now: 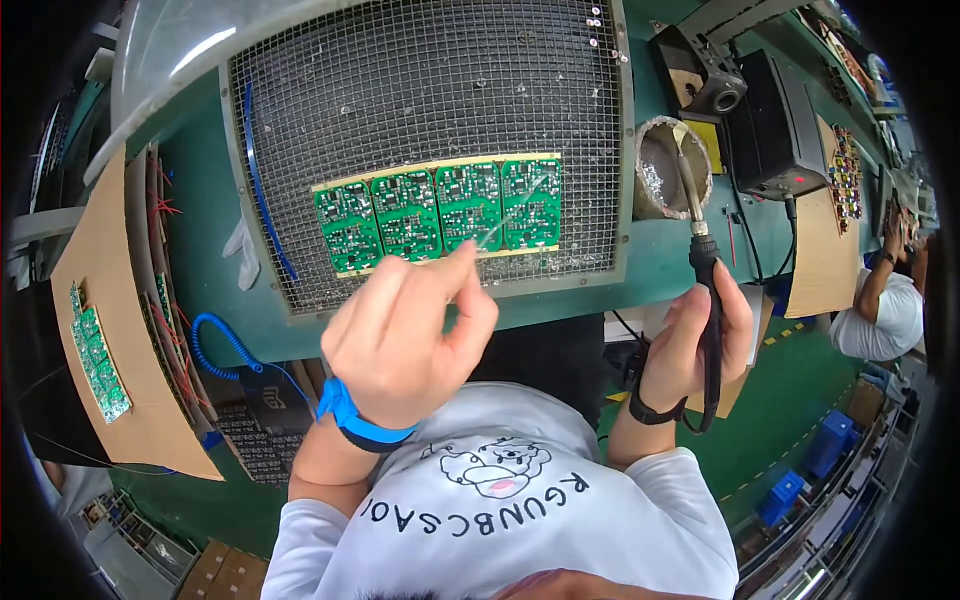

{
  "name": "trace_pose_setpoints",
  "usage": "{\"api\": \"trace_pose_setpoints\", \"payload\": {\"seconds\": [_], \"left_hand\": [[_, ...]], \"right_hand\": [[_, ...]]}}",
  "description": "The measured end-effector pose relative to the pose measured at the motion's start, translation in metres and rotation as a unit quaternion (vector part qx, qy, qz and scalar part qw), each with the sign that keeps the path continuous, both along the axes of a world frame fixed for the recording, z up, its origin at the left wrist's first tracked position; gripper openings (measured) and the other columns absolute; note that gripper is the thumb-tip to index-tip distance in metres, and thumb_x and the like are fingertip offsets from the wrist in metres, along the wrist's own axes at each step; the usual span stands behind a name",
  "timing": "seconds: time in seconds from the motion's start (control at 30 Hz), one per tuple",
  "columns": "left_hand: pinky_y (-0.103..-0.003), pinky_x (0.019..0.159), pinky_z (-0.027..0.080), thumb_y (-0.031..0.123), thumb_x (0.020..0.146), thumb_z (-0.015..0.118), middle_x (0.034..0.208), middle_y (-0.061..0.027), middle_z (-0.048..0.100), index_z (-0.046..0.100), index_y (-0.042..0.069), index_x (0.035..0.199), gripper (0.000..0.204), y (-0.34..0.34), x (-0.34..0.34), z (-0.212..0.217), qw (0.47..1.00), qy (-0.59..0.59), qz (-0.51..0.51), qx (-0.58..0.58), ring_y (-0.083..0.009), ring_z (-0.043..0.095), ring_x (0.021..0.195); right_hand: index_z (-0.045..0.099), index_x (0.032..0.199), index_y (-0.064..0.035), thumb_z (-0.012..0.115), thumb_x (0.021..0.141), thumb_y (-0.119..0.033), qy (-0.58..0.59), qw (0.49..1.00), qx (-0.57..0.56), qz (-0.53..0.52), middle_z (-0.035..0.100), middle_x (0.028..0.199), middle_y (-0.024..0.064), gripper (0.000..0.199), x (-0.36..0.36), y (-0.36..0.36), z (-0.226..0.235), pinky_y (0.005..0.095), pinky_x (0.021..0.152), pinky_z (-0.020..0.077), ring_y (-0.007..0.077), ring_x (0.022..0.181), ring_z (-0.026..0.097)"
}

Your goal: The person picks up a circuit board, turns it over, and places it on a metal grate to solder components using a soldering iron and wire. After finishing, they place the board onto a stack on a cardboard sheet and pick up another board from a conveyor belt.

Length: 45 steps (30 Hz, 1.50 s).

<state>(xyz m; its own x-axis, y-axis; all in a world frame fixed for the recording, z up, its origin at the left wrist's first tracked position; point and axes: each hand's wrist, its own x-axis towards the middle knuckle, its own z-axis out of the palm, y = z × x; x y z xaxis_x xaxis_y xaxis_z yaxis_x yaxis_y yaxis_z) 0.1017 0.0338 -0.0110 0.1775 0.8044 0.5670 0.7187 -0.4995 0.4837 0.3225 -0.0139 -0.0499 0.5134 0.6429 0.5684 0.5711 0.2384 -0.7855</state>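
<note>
My left hand (405, 325), with a blue wrist strap (345, 408), is closed in a pinch over the near edge of a green circuit board panel (408, 215). From its fingertips a thin silvery wire (515, 212) slants across the panel's right part; it is blurred, and I cannot tell whether it touches. My right hand (668, 362) grips a soldering iron (704, 262) by its black handle. The iron's metal end points away from me into a round, crusted tin (655, 190) with silvery bits inside. The panel, four-sided and pale-edged, lies on a wire mesh tray (420, 110).
A black soldering station (785, 125) and iron stand (690, 75) stand at the far right. Cardboard (130, 320) bearing another board panel (98, 362) is at the left. A coiled blue cord (222, 345) runs to my left wrist. Another person (885, 310) works at far right.
</note>
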Motion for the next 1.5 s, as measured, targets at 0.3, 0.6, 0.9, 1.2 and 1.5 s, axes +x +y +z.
{"api": "trace_pose_setpoints", "payload": {"seconds": [0.3, 0.6, 0.9, 1.2, 1.5], "left_hand": [[-0.027, 0.041, 0.042, -0.005, 0.066, 0.072, 0.065, -0.0028, 0.055, 0.071, 0.005, 0.089, 0.025, -0.008, -0.010, 0.001, 0.999, 0.019, 0.048, -0.015, -0.0139, 0.048, 0.045], [-0.027, 0.042, 0.042, -0.006, 0.065, 0.072, 0.063, -0.0019, 0.053, 0.071, 0.005, 0.089, 0.026, -0.016, -0.012, 0.001, 0.999, 0.025, 0.015, -0.013, -0.0136, 0.048, 0.045], [-0.026, 0.041, 0.040, -0.006, 0.066, 0.072, 0.061, -0.0018, 0.051, 0.071, 0.005, 0.087, 0.024, -0.016, -0.017, -0.004, 0.999, 0.010, 0.029, -0.020, -0.0135, 0.046, 0.043], [-0.024, 0.039, 0.036, -0.006, 0.067, 0.071, 0.061, -0.0024, 0.052, 0.071, 0.005, 0.087, 0.023, -0.014, -0.036, 0.006, 0.994, 0.012, 0.103, -0.019, -0.0100, 0.042, 0.043], [-0.024, 0.039, 0.037, -0.006, 0.068, 0.072, 0.062, -0.0020, 0.055, 0.071, 0.005, 0.087, 0.023, -0.011, -0.041, -0.001, 0.996, -0.008, 0.094, -0.004, -0.0098, 0.045, 0.044]], "right_hand": [[0.063, 0.111, 0.0049, 0.065, 0.087, 0.002, 0.021, 0.999, -0.016, 0.024, 0.068, 0.098, 0.0140, 0.025, 0.005, -0.007, 0.000, 0.0214, 0.065, 0.0494, 0.0105, 0.069, 0.061], [0.062, 0.113, 0.0088, 0.060, 0.088, 0.002, -0.022, 0.999, 0.003, 0.038, 0.062, 0.077, 0.0088, 0.026, -0.003, -0.005, 0.001, 0.0176, 0.053, 0.0393, 0.0068, 0.057, 0.051], [0.063, 0.110, 0.0063, 0.065, 0.085, 0.002, -0.012, 0.999, -0.003, 0.053, 0.069, 0.100, 0.0180, 0.025, 0.001, -0.017, -0.002, 0.0231, 0.068, 0.0509, 0.0132, 0.069, 0.063], [0.060, 0.114, 0.0089, 0.061, 0.089, 0.000, -0.010, 0.997, 0.014, 0.070, 0.062, 0.082, 0.0120, 0.026, -0.014, -0.008, 0.001, 0.0208, 0.057, 0.0426, 0.0102, 0.060, 0.054], [0.063, 0.111, 0.0046, 0.069, 0.083, -0.002, -0.024, 0.975, -0.049, 0.216, 0.070, 0.087, 0.0166, 0.029, -0.026, -0.013, 0.026, 0.0253, 0.057, 0.0512, 0.0160, 0.060, 0.065]]}}
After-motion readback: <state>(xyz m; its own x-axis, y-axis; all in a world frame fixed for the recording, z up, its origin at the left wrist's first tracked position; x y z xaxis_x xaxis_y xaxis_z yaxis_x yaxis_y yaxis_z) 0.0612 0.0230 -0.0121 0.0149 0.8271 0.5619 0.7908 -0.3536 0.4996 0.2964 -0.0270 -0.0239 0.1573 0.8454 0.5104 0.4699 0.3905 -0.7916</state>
